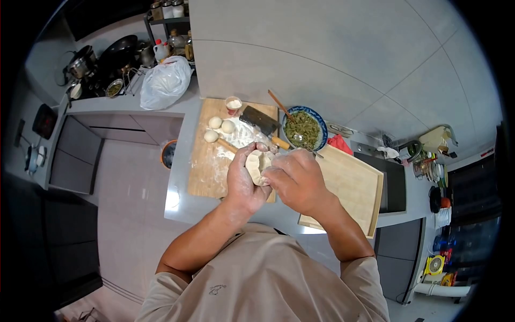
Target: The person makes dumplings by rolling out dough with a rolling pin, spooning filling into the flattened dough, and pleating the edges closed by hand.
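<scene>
A piece of pale dough [258, 167], shaped like a cup, lies in my left hand [242, 180], whose floury fingers curl round it. My right hand [296, 177] pinches the dough's right edge between thumb and fingers. Whether anything sits inside the dough I cannot make out. Behind my hands is a floured wooden board [206, 174] with several round dough balls [215, 123], a rolling pin [227, 145] partly hidden by my left hand, and a cleaver [259, 119]. A blue-rimmed bowl [324, 132] of chopped green filling [302, 130] stands to the right, with chopsticks [279, 103] and a spoon in it.
To the right, a shallow wooden tray [348, 188] juts over the counter's front edge beside the sink [394, 185]. A small tub of flour [233, 103] stands at the board's back. Further left are a white plastic bag [166, 82] and a stove with pans [119, 51].
</scene>
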Available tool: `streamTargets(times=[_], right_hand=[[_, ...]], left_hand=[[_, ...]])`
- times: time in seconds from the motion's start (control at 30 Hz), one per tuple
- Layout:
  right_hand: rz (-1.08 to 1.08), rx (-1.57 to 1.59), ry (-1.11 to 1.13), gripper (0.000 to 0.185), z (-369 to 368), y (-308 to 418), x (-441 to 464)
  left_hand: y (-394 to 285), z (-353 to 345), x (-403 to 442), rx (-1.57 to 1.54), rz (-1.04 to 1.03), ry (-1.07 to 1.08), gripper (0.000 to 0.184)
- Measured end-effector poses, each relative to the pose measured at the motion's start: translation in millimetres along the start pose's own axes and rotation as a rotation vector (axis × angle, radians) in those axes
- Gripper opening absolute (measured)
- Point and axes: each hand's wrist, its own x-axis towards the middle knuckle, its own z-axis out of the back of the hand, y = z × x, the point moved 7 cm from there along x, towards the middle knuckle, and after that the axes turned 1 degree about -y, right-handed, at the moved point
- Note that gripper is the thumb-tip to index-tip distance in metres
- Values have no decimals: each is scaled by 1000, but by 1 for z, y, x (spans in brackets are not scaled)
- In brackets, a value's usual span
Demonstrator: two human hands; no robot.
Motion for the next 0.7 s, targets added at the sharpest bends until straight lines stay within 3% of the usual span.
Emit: streamTargets(times=[0.17, 0.33, 0.37, 0.43, 0.57, 0.6, 0.67, 0.7], right_hand=[[44, -85, -13, 27, 0, 6, -7], [-205, 12, -208, 29, 28, -3, -8], [-207, 10, -208, 29, 28, -1, -9], [-409, 126, -174, 31, 23, -8, -13], [-529, 171, -161, 28, 16, -3, -8], [-560, 199, -178, 26, 14, -3, -6], [-592, 224, -195, 25, 13, -6, -7], [-561, 181, -204, 23, 11, -8, -8]], left_hand=[[-1, -8, -3, 24, -41, 4, 22], [-3, -14, 1, -47, -38, 100, 22], [-7, -19, 2, -46, -102, 158, 23], [-14, -29, 1, -40, -225, 276, 24], [-23, -43, -1, 3, -441, 389, 32], [-22, -50, -2, 7, -433, 391, 32], [-17, -53, 1, 222, -395, 190, 43], [-9, -34, 9, 180, -229, 182, 54]])
